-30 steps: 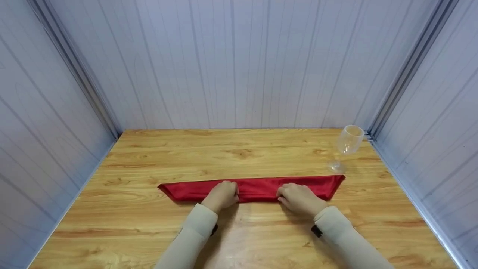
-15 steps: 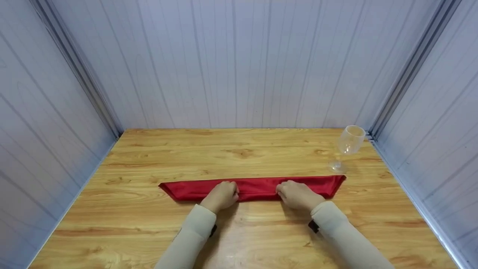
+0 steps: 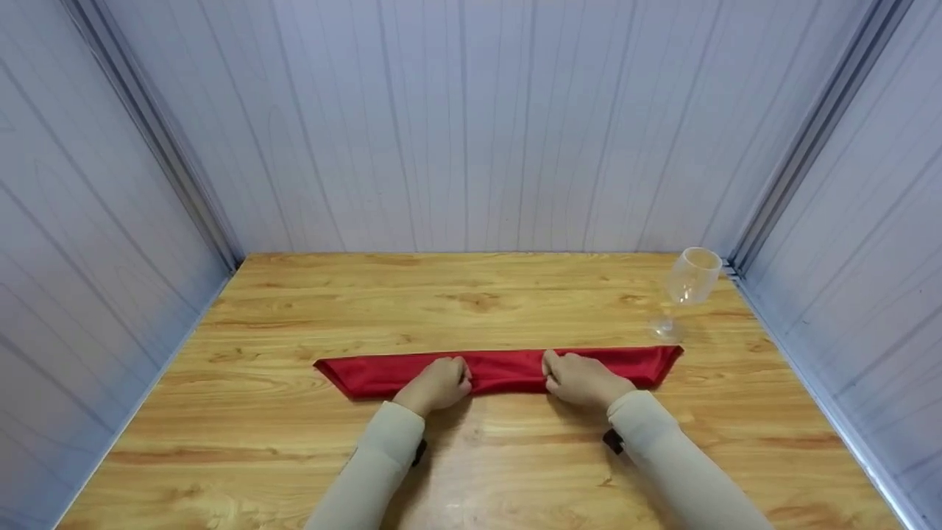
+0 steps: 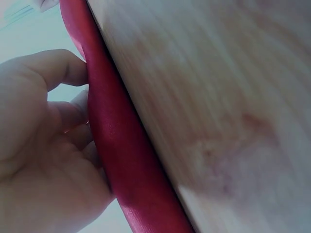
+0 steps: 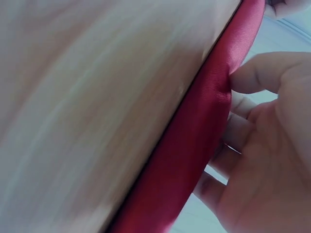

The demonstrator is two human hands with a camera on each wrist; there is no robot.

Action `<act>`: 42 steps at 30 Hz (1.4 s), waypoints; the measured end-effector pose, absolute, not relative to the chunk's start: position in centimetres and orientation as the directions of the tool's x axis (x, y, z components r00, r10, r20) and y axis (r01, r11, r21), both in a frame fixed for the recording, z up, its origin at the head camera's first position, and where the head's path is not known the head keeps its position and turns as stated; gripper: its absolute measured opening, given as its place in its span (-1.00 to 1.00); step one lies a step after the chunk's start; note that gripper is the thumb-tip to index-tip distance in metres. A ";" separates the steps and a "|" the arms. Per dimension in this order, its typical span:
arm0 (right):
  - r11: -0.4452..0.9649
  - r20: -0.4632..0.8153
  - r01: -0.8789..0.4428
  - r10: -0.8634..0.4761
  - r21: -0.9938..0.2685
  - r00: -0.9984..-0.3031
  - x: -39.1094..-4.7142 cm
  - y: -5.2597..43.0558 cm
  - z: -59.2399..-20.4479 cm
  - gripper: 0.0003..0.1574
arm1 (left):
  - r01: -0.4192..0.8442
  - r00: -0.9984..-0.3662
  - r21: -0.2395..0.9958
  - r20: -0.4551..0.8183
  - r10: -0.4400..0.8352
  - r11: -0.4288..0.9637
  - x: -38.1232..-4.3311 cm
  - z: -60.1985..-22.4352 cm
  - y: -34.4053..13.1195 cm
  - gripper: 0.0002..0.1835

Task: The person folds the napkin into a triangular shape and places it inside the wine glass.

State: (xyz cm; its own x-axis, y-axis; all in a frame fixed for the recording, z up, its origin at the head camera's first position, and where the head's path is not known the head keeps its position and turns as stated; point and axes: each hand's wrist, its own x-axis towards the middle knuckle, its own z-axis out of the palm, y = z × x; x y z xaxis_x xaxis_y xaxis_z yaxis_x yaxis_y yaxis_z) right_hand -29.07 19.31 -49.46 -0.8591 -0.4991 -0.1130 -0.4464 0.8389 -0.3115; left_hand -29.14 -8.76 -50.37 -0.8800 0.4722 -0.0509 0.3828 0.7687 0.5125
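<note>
A shiny red cloth napkin (image 3: 508,370), folded into a long strip with slanted ends, lies across the middle of the wooden table. My left hand (image 3: 438,384) holds its near edge left of centre. In the left wrist view, the thumb (image 4: 73,70) presses into the red fabric (image 4: 124,141) with curled fingers behind it. Right of centre, my right hand (image 3: 585,380) pinches the same edge. The right wrist view has that thumb (image 5: 257,75) against the fold (image 5: 194,131), the other fingers bent. Fingertips of both hands are partly hidden by the fabric.
A clear wine glass (image 3: 693,276) stands upright at the back right, its foot just behind the napkin's right end. Pale panelled walls (image 3: 471,125) enclose the wooden tabletop (image 3: 471,302) at the back and on both sides.
My right hand has shifted slightly left, with its fingers bunching closer on the napkin. The near edge between the hands has risen a little. My left hand has barely moved.
</note>
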 end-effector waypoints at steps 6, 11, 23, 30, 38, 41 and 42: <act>0.828 -0.078 -0.475 -0.517 -0.299 -0.852 -29.3 19.3 -49.4 -0.94 | 0.353 -0.882 0.533 -0.086 0.464 0.769 -29.2 -50.4 -8.8 -0.94; 0.831 -0.073 -0.471 -0.511 -0.298 -0.856 -29.5 19.4 -49.7 -0.90 | 0.364 -0.878 0.533 -0.078 0.472 0.764 -29.2 -50.3 -8.9 -0.93; 0.796 0.114 -0.584 -0.573 -0.158 -0.812 -28.4 19.5 -49.9 -0.85 | 0.437 -0.878 0.486 0.047 0.477 0.757 -28.9 -50.4 -8.8 -0.94; 0.779 0.132 -0.612 -0.598 -0.136 -0.790 -27.9 19.4 -49.2 -0.85 | 0.520 -0.854 0.363 0.209 0.476 0.774 -28.7 -50.2 -8.5 -0.88; 0.742 0.112 -0.668 -0.660 -0.055 -0.743 -27.4 19.6 -49.1 -0.86 | 0.563 -0.827 0.308 0.210 0.522 0.767 -28.1 -50.0 -9.0 -0.91; 0.742 0.105 -0.669 -0.662 -0.044 -0.742 -27.3 19.7 -49.1 -0.89 | 0.574 -0.818 0.313 0.187 0.544 0.756 -28.0 -49.8 -9.2 -0.94; 0.743 0.104 -0.667 -0.661 -0.042 -0.743 -27.2 19.8 -49.0 -0.90 | 0.576 -0.816 0.324 0.176 0.551 0.750 -28.0 -49.8 -9.3 -0.94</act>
State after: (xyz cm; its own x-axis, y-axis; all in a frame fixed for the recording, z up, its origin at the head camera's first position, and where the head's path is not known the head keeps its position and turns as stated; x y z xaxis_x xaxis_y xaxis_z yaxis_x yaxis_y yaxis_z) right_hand -27.24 19.76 -49.04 -0.7430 -0.6612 0.1041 -0.6675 0.7434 -0.0425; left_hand -28.01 -9.27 -49.81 -0.8159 0.5509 0.1757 0.5764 0.7504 0.3236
